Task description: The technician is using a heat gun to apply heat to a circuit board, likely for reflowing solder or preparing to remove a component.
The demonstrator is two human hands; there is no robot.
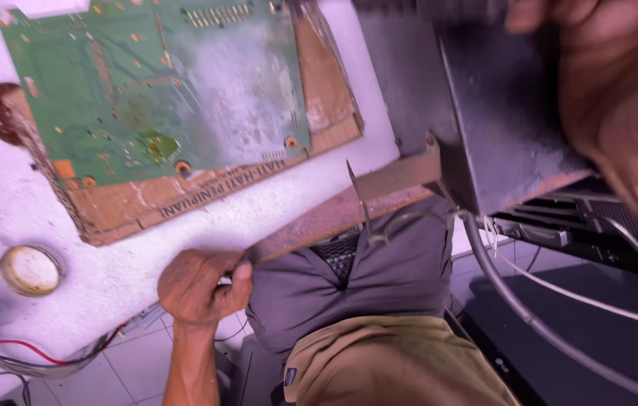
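Blur is hiding the right hand point(619, 98) gripping the dark metal casing point(499, 113) over the lap. Left hand point(200, 286) is curling around something unseen at the white worktable point(184, 248) edge, near a green circuit board point(154, 83).

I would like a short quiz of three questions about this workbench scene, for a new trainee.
1. True or false: the green circuit board lies on a piece of cardboard.
2. Which hand grips the table edge? A) left B) right
3. Fill in: the right hand rests on a dark metal ____.

Key: 1 true; 2 A; 3 box (casing). The right hand is blurred, so its grip cannot be judged.
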